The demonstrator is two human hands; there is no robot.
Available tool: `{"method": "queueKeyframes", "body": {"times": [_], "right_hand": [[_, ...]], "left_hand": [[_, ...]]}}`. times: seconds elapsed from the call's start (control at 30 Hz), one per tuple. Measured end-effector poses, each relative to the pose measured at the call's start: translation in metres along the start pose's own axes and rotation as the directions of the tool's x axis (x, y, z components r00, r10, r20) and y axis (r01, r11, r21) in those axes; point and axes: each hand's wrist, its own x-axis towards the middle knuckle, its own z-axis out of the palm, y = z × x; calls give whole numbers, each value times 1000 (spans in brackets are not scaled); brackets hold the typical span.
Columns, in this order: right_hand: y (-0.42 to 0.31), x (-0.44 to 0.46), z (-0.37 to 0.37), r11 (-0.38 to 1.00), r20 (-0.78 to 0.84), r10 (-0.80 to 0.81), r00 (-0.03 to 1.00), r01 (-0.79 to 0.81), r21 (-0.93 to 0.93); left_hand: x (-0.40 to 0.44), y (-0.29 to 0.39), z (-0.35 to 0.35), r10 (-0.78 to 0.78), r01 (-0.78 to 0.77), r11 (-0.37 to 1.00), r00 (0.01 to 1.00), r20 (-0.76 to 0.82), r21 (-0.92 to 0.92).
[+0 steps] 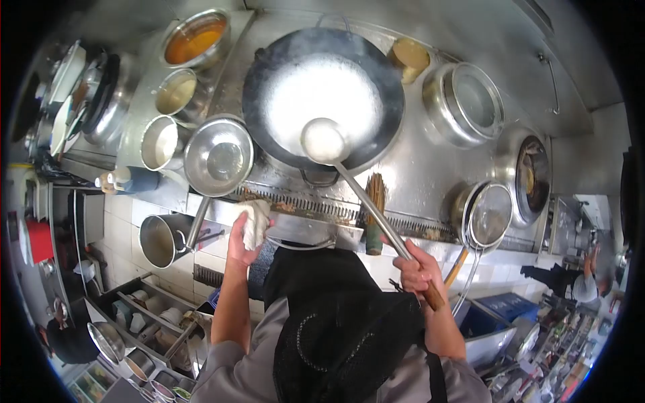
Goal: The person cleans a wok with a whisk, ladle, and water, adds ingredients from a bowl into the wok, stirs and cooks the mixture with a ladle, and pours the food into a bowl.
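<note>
A large dark wok [259, 127] sits on the steel stove, its inside bright white under steam. I cannot tell whether the white is liquid or glare. My right hand [420, 272] is closed around the wooden end of a long-handled ladle [369, 201]. The ladle's bowl hangs over the near part of the wok, and its contents look whitish. My left hand [243, 240] grips a folded white cloth [256, 225] near the stove's front edge, below the wok's near handle. A steel pan [220, 158] with a long handle rests left of the wok.
A bamboo brush [375, 208] stands at the stove's front. Steel pots [463, 104] and strainers [490, 215] lie to the right. At left are a bowl of orange liquid [195, 40] and smaller pots [161, 142]. Another person [584, 285] is at far right.
</note>
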Motion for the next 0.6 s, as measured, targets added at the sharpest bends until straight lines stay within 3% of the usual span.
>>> {"method": "queueKeyframes", "body": {"times": [0.2,0.3,0.37,0.43,0.5,0.53,0.57,0.6], "right_hand": [[11,-75,-3,983,87,-178,980,173,57],[9,-107,-1,944,41,-320,946,323,-74],[7,-113,5,723,-157,-585,795,424,-545],[-4,-98,-12,648,-175,-643,746,407,-644],[-22,-70,-56,449,-231,-778,585,260,-855],[-30,-51,-87,443,-224,-779,585,262,-857],[-33,-31,-123,43,-18,-899,437,47,-998],[-31,-16,-148,-335,248,-907,340,-227,-914]], "left_hand": [[-30,5,14,-1,1,1000,998,59,-5],[-28,0,36,-20,27,999,988,156,-42],[-11,-6,47,-4,7,1000,982,189,-14],[13,-16,76,80,-80,996,997,22,25],[38,-20,105,60,-63,995,998,34,73],[51,-21,117,42,-47,992,998,41,119],[81,-30,107,-8,-9,990,993,117,142],[110,-39,96,-59,27,985,980,191,169]]}}
